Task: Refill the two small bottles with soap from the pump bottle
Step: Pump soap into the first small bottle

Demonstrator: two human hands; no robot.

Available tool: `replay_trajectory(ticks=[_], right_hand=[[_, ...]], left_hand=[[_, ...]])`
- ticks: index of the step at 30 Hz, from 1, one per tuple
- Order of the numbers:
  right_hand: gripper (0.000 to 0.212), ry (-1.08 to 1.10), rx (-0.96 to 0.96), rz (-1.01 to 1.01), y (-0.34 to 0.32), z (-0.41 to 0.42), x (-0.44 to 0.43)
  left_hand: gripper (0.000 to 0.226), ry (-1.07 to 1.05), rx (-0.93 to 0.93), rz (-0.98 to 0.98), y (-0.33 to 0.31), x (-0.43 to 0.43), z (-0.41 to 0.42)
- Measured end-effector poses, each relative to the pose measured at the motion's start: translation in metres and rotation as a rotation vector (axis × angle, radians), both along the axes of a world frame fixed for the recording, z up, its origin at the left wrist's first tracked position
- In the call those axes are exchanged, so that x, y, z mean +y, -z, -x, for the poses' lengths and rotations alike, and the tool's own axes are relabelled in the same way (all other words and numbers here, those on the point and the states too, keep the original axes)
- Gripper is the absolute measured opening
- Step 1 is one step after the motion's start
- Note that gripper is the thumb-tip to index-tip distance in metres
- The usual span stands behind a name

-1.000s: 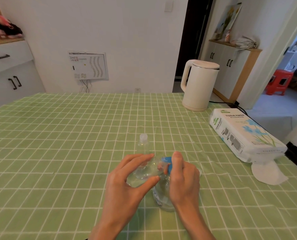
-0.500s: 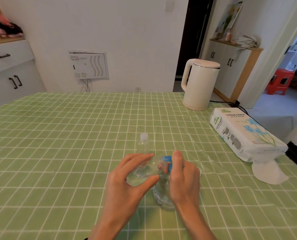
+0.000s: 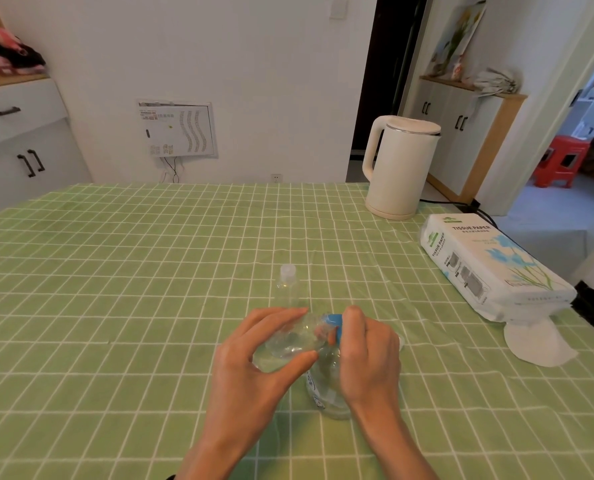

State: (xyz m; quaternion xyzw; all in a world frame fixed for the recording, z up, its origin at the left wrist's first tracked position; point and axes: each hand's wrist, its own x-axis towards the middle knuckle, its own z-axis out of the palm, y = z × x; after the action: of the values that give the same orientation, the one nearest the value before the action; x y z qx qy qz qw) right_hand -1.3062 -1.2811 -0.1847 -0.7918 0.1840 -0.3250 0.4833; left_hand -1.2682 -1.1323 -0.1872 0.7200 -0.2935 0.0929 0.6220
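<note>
While the left hand (image 3: 254, 368) grasps one small bottle (image 3: 295, 336) between thumb and curled fingers, tipped nearly on its side, the right hand (image 3: 368, 355) closes over the blue pump head (image 3: 335, 323), forefinger across the top and thumb under it. The mouth of the held bottle meets the pump head, just where the two hands come together. Under the right hand stands the pump bottle (image 3: 326, 396), clear, upright on the green checked tablecloth (image 3: 115, 306), partly hidden by the wrist.

By my judgement this is the filling of the first bottle, in the middle of the task. Some clear liquid seems to lie in the held bottle, but how full it is cannot be told. The second small bottle (image 3: 287, 285) stands upright just beyond the left fingertips, apart from both hands, its cap on; it looks empty, so it likely remains to be opened, filled and closed.

Farther off on the right stand a cream kettle (image 3: 399, 168) and a tissue pack (image 3: 489, 268) with a loose tissue (image 3: 538, 344) at its near end.
</note>
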Motion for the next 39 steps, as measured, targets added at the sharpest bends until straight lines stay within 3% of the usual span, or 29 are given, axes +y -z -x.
replay_trajectory(ticks=[4, 11, 22, 29, 39], right_hand=[[0.053, 0.010, -0.021, -0.001, -0.0022, 0.0015, 0.0018], [0.066, 0.020, 0.000, -0.019, -0.0024, 0.0010, 0.0042], [0.050, -0.004, -0.004, 0.003, -0.0031, 0.0020, 0.0006], [0.070, 0.023, 0.021, -0.040, -0.0046, 0.0020, 0.0043], [0.063, -0.022, 0.024, -0.014, -0.0045, 0.0019, 0.0008]], left_hand=[[0.045, -0.009, -0.004, 0.002, 0.0005, -0.0001, 0.0003], [0.046, -0.009, -0.006, 0.005, -0.0001, 0.0008, -0.0014], [0.047, -0.018, -0.014, -0.008, 0.0023, 0.0000, 0.0000], [0.048, -0.014, -0.014, 0.016, -0.0009, -0.0010, -0.0012], [0.051, -0.010, -0.012, -0.013, 0.0022, 0.0018, -0.0005]])
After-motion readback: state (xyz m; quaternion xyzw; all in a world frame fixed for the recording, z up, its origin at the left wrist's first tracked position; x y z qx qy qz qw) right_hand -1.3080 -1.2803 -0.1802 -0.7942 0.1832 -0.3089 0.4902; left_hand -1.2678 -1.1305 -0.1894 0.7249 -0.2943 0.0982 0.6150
